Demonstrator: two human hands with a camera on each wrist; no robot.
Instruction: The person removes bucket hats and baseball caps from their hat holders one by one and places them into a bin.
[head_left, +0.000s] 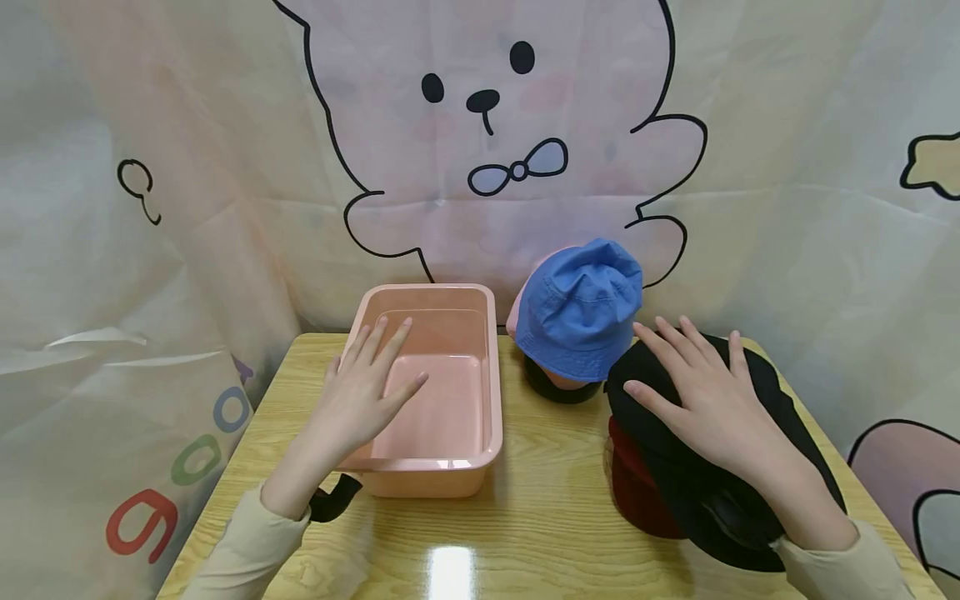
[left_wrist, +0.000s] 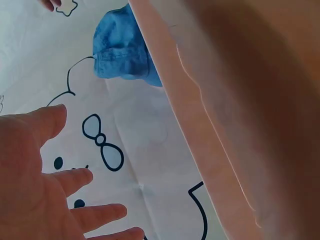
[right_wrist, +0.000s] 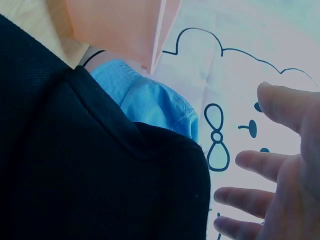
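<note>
My left hand [head_left: 367,396] is held over the left side of a pink plastic bin [head_left: 496,392], its fingers spread and straight. Nothing lies on the bin's visible floor. At the right, my right hand [head_left: 708,400] is spread over a large black hat [head_left: 795,425], fingers straight and holding nothing. In the right wrist view the fingers [right_wrist: 245,200] show beside the hat's edge. A dark red hat [head_left: 637,487] shows partly from beneath the black one. Between the hands, farther back, a blue bucket hat [head_left: 581,308] sits raised, with a pink brim [head_left: 514,317] behind it.
All of it stands on a light wooden table [head_left: 555,500]. A dark round base [head_left: 540,383] shows under the blue hat. Behind the table hangs a pale curtain [head_left: 225,233] printed with a cartoon bear.
</note>
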